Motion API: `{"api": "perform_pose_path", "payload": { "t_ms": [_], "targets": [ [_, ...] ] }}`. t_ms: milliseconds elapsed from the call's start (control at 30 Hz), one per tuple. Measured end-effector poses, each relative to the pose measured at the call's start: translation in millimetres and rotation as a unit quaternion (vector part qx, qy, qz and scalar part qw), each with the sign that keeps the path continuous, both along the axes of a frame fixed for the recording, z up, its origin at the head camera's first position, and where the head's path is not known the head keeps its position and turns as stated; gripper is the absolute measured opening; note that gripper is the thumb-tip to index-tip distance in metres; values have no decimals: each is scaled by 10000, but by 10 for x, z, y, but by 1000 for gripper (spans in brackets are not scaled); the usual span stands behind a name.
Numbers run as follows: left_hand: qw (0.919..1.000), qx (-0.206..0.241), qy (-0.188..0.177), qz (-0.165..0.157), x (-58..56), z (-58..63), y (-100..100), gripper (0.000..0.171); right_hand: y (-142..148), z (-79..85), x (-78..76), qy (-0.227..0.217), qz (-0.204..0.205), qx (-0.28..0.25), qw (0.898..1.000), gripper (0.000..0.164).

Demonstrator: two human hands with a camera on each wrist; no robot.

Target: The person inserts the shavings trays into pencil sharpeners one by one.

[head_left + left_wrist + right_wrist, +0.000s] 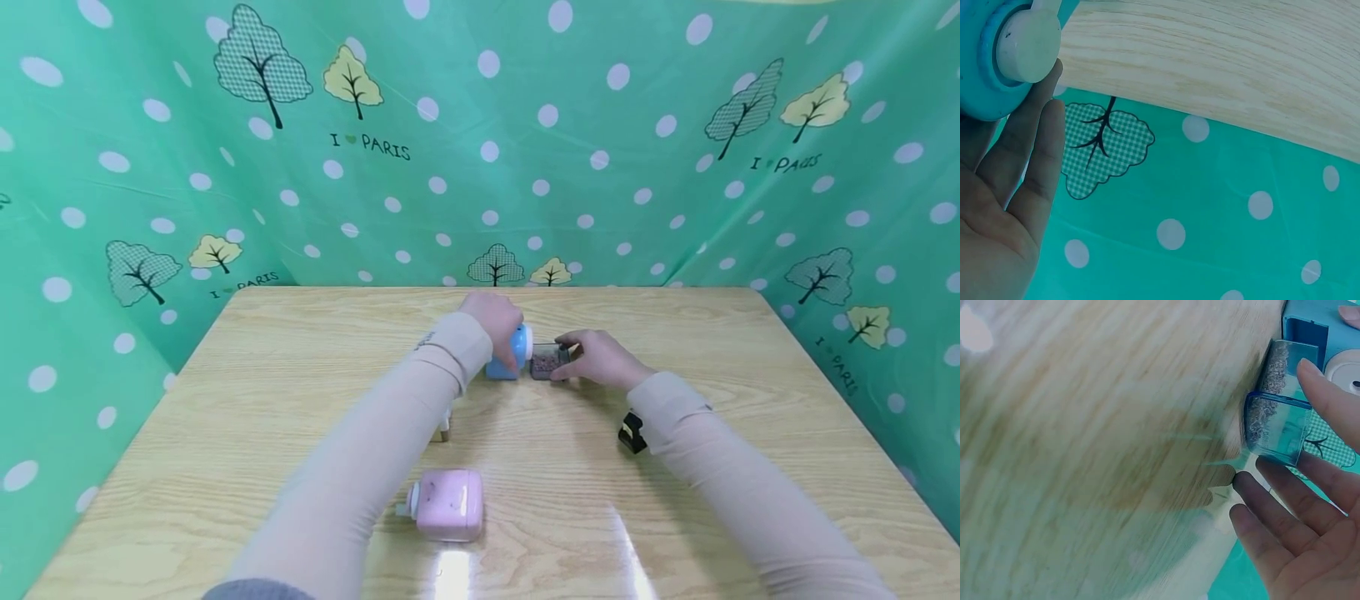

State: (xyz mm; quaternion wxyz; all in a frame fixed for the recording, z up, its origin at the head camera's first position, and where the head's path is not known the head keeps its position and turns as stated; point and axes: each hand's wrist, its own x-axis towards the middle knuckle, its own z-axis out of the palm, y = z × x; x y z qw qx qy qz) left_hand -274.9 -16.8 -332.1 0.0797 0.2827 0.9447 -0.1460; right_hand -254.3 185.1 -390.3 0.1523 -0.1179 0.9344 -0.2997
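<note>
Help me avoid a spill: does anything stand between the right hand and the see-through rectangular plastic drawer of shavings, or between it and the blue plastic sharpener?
Nothing visible does: the right hand is right at the see-through rectangular plastic drawer of shavings, and no other object shows between that and the blue plastic sharpener.

The left hand (492,321) grips a blue sharpener (519,343) on the wooden table (330,358); just beside it, the right hand (600,360) pinches a clear drawer (548,357) of shavings (543,366). A pink sharpener (450,504) lies near the left sleeve (367,442).
</note>
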Motion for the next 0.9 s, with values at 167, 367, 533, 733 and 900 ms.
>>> {"api": "perform_pose_path", "payload": {
  "t_ms": [167,367,533,733,900],
  "targets": [
    [10000,88,-24,34,4,-5,0,68,10,1,-2,0,32,-111,9999,86],
    [9997,187,-101,104,18,-3,-5,64,13,5,22,-76,73,-256,9996,90],
    [9998,161,-68,130,7,-16,-10,64,38,0,28,-20,153,-282,9995,89],
    [9998,175,-72,111,3,-19,-4,62,66,-9,30,105,177,-277,9994,82],
    [9996,138,-194,134,19,-11,5,62,64,-26,41,150,157,-290,9993,78]
  ]
}}
